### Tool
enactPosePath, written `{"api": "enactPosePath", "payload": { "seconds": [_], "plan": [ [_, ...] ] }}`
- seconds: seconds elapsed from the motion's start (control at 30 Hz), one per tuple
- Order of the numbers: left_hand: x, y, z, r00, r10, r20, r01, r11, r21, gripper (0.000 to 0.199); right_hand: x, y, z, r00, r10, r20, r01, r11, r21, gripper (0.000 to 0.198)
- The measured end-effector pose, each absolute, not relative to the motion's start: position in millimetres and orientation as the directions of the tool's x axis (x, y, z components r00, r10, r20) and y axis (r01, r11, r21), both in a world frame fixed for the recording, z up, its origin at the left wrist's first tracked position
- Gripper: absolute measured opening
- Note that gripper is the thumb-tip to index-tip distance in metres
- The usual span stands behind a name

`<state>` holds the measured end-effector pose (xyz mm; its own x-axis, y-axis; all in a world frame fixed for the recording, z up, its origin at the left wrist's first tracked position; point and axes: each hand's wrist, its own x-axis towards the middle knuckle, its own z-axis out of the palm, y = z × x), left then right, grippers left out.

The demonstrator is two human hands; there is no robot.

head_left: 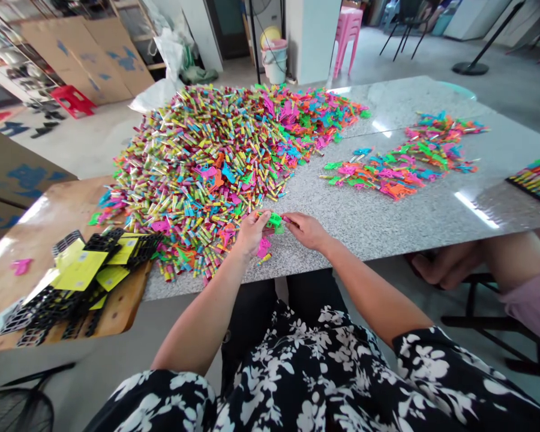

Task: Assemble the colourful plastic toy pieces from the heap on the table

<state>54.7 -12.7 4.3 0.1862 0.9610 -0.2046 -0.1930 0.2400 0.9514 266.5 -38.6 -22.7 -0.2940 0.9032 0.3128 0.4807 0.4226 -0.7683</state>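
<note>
At the near edge of the granite table (324, 240), my two hands meet around a small bright green plastic piece (275, 221). My left hand (252, 233) grips it between thumb and fingers. The fingers of my right hand (308, 230) are pinched at its right end, on a small pinkish part (286, 219) whose kind is too small to make out. Beside my left hand spreads a big heap of short printed tubes (184, 162). Pink plastic pieces (263, 246) lie just below my hands.
Colourful plastic pieces (292, 114) top the heap's far side, and a looser group (400, 168) lies to the right. Black plastic racks (103, 300) with yellow cards rest on a wooden table (132, 300) at left. A person's leg (513, 258) shows at right.
</note>
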Motion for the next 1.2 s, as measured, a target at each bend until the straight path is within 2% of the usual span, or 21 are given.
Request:
{"api": "enactPosePath", "payload": {
  "seconds": [0.17, 0.33, 0.5, 0.63, 0.7, 0.77, 0.8, 0.87, 0.93, 1.0, 1.07, 1.13, 1.2],
  "plan": [
    [57.2, -16.8, 7.0, 0.173, 0.956, -0.238, -0.180, 0.269, 0.946, 0.048, 269.3, -45.3, -18.3, -0.316, 0.892, 0.322, 0.596, 0.451, -0.664, 0.035],
    [67.5, -21.0, 10.4, 0.078, 0.926, -0.370, -0.205, 0.378, 0.903, 0.031, 265.2, -55.6, -9.8, -0.323, 0.922, 0.214, 0.713, 0.386, -0.586, 0.033],
    [83.7, -32.4, 9.3, 0.029, 0.895, -0.445, -0.161, 0.444, 0.882, 0.025, 271.6, -61.8, 3.1, -0.381, 0.924, 0.006, 0.674, 0.282, -0.683, 0.021],
    [87.5, -25.6, 5.4, 0.180, 0.902, -0.392, -0.039, 0.405, 0.914, 0.028, 307.7, -55.6, 7.6, -0.405, 0.900, -0.162, 0.601, 0.128, -0.789, 0.019],
    [77.2, -6.1, 5.8, 0.199, 0.925, -0.324, 0.126, 0.303, 0.944, 0.031, 338.7, -44.7, 5.8, -0.290, 0.928, -0.233, 0.569, -0.028, -0.822, 0.023],
    [58.3, 21.7, 8.2, 0.023, 0.985, -0.171, 0.375, 0.150, 0.915, 0.028, 372.0, -28.8, 2.3, 0.029, 0.975, -0.221, 0.420, -0.213, -0.882, 0.026],
    [47.5, 36.6, 9.7, -0.036, 0.995, -0.092, 0.516, 0.098, 0.851, 0.028, 386.6, -20.0, 0.2, 0.212, 0.959, -0.190, 0.272, -0.244, -0.931, 0.026],
    [28.1, 63.7, 12.5, -0.078, 0.997, 0.010, 0.738, 0.051, 0.673, 0.027, 405.5, -3.0, -4.6, 0.500, 0.850, -0.165, 0.031, -0.208, -0.978, 0.026],
    [17.8, 83.7, 14.9, -0.020, 0.997, 0.074, 0.860, -0.021, 0.511, 0.034, 404.9, 10.9, -10.3, 0.601, 0.783, -0.162, -0.022, -0.187, -0.982, 0.025],
    [18.9, 95.4, 18.0, 0.064, 0.991, 0.122, 0.924, -0.105, 0.368, 0.040, 383.2, 21.3, -17.2, 0.512, 0.846, -0.150, 0.121, -0.244, -0.962, 0.023],
    [27.5, 99.1, 23.6, 0.133, 0.986, 0.097, 0.950, -0.155, 0.270, 0.039, 345.7, 29.4, -24.5, 0.276, 0.951, -0.141, 0.383, -0.243, -0.891, 0.019],
    [36.2, 93.8, 31.9, 0.157, 0.987, -0.018, 0.967, -0.150, 0.204, 0.039, 301.9, 36.8, -30.8, 0.033, 0.996, -0.084, 0.630, -0.086, -0.772, 0.020],
    [39.4, 77.8, 40.5, 0.128, 0.978, -0.162, 0.988, -0.112, 0.103, 0.047, 261.2, 43.9, -35.0, -0.171, 0.985, -0.029, 0.756, 0.112, -0.645, 0.024]
  ]
}}
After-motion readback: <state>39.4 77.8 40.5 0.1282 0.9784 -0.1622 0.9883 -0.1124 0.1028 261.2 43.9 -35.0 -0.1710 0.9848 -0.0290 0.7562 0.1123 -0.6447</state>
